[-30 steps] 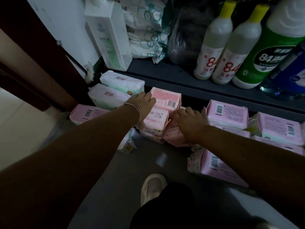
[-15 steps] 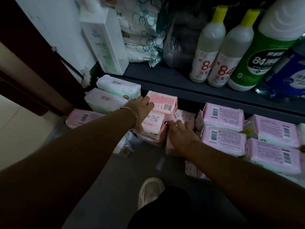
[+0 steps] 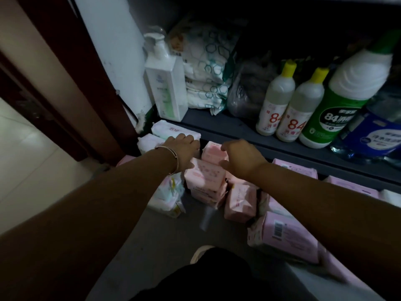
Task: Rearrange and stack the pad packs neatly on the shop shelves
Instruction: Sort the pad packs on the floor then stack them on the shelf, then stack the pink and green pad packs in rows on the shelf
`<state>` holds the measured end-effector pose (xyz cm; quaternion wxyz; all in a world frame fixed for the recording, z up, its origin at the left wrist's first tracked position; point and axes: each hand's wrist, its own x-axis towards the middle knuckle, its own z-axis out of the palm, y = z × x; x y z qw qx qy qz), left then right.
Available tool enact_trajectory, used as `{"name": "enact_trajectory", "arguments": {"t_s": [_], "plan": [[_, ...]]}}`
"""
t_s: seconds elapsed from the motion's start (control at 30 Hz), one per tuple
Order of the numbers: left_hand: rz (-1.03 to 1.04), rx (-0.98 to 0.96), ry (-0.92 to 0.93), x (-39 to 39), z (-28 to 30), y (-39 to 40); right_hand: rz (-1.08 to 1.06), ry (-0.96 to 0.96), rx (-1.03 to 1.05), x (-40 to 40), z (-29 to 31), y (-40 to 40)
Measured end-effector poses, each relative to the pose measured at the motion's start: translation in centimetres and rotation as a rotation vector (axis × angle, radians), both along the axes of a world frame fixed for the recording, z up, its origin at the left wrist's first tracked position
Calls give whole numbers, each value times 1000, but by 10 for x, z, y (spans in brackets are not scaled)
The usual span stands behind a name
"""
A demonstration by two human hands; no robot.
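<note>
Both hands' fingertips behind pink packs (image 3: pixel 205 177)

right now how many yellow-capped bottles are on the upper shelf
2. One yellow-capped bottle stands left of the other yellow-capped bottle, both just left of the big green bottle. More may be hidden behind.

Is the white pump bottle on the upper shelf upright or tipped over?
Upright: the white pump bottle stands on its base, pump head on top.

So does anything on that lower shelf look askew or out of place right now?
Yes. The pink packs under the hands are tilted and overlapping, one pink pack leans on its end beside them, and a larger lilac pack lies slanted at the shelf's front edge.
</note>
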<state>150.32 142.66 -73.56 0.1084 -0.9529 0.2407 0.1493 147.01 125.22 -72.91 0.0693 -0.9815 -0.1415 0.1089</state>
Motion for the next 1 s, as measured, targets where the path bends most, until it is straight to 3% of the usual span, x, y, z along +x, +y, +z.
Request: {"name": "enact_trajectory", "arguments": {"t_s": [0.4, 0.7, 1.0], "plan": [[192, 78, -109, 6, 25, 42, 109, -13, -35, 42, 43, 7], [229, 149, -49, 42, -10, 74, 98, 97, 53, 78, -11, 49], [155, 110, 53, 74, -41, 97, -30, 140, -12, 116, -45, 97]]}}
